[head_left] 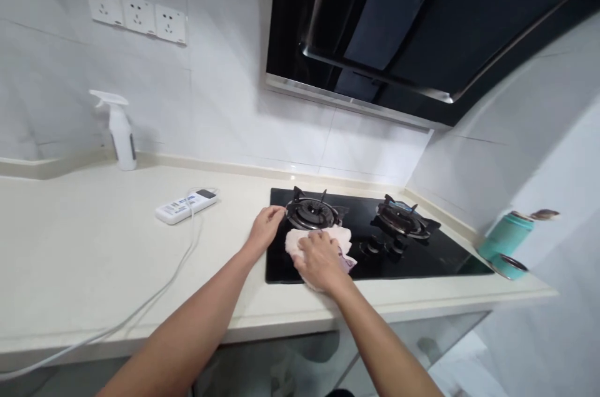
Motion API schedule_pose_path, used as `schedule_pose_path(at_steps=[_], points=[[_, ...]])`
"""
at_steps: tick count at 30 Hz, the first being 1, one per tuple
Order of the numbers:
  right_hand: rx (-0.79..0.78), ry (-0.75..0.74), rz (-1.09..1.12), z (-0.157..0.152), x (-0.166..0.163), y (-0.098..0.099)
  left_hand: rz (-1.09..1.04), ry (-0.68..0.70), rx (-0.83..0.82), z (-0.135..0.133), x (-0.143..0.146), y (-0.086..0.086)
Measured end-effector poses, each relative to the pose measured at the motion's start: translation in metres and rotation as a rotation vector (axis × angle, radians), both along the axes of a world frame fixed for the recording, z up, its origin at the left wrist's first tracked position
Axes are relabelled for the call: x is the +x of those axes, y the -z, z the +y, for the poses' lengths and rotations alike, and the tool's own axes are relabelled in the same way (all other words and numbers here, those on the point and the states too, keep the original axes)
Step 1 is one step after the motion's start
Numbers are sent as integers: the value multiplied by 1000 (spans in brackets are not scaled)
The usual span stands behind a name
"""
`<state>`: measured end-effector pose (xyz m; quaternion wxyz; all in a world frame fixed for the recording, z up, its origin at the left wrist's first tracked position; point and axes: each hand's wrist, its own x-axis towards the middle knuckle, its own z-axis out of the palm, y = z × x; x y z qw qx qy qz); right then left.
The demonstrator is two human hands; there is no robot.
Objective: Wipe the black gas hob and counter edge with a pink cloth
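Observation:
A black glass gas hob (435, 256) with two burners is set into the pale counter (84, 259). My right hand (319, 259) presses a cream cloth (338, 237) onto the hob's glass just in front of the left burner (312, 212), fingers curled over the cloth. My left hand (266, 227) rests at the hob's left edge, fingers bent and touching the left burner's pan support. The right burner (402, 217) and the knobs (382, 247) are uncovered.
A white power strip (186, 205) with its cable (154, 300) lies on the counter to the left. A white spray bottle (119, 130) stands by the wall. A teal cup (506, 241) sits at the far right. A black range hood (422, 28) hangs above.

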<state>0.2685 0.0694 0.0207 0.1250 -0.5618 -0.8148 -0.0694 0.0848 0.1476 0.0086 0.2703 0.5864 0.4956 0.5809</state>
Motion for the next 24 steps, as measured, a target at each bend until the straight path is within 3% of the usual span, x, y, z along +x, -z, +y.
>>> schedule_pose_path(at_steps=[3, 8, 11, 15, 21, 24], points=[[51, -120, 17, -10, -15, 4, -22, 12, -35, 0, -6, -2], [100, -498, 106, -34, -33, 18, 25, -38, -66, -4, -22, 0], [108, -523, 160, -38, -16, 18, 117, -49, -80, -8, -28, 4], [104, -245, 203, -36, 62, 17, 201, -55, -94, -12, -29, 8], [170, 278, 171, -34, 238, 37, 255, -42, -109, -8, -26, 10], [200, 563, 106, -25, 308, 51, 273, -43, -109, -6, -25, 10]])
